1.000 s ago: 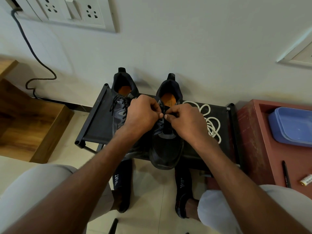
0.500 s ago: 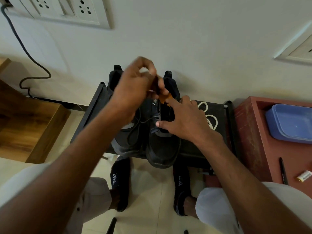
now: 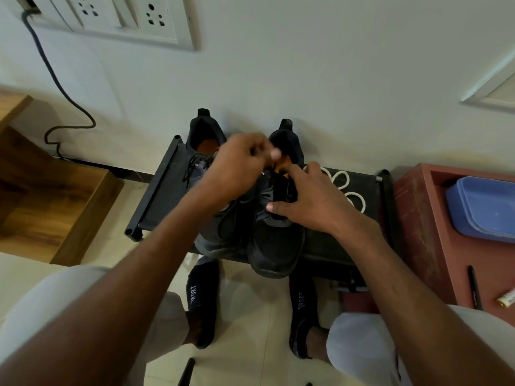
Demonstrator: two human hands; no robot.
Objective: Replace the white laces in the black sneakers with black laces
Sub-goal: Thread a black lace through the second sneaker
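Observation:
Two black sneakers stand side by side on a low black rack (image 3: 156, 196), toes toward me. The left sneaker (image 3: 206, 151) shows black laces through its eyelets. My left hand (image 3: 237, 168) is blurred over the gap between the shoes, fingers curled, pinching a black lace (image 3: 250, 197) that runs down to the right sneaker (image 3: 276, 246). My right hand (image 3: 312, 201) rests on the right sneaker's tongue with fingers spread, thumb on its left side. Loose white laces (image 3: 348, 190) lie coiled on the rack to the right, partly behind my right hand.
A red cabinet (image 3: 418, 218) with a blue plastic lid (image 3: 482, 207), a pen (image 3: 475, 288) and a small tube stands at right. A wooden step (image 3: 55, 196) is at left. A cable (image 3: 61, 90) runs down the wall from a socket panel (image 3: 117, 18). My feet in black socks are below the rack.
My left hand came down from its raised pull and moved a little right, still pinching the black lace. My right hand stays on the right sneaker's tongue.

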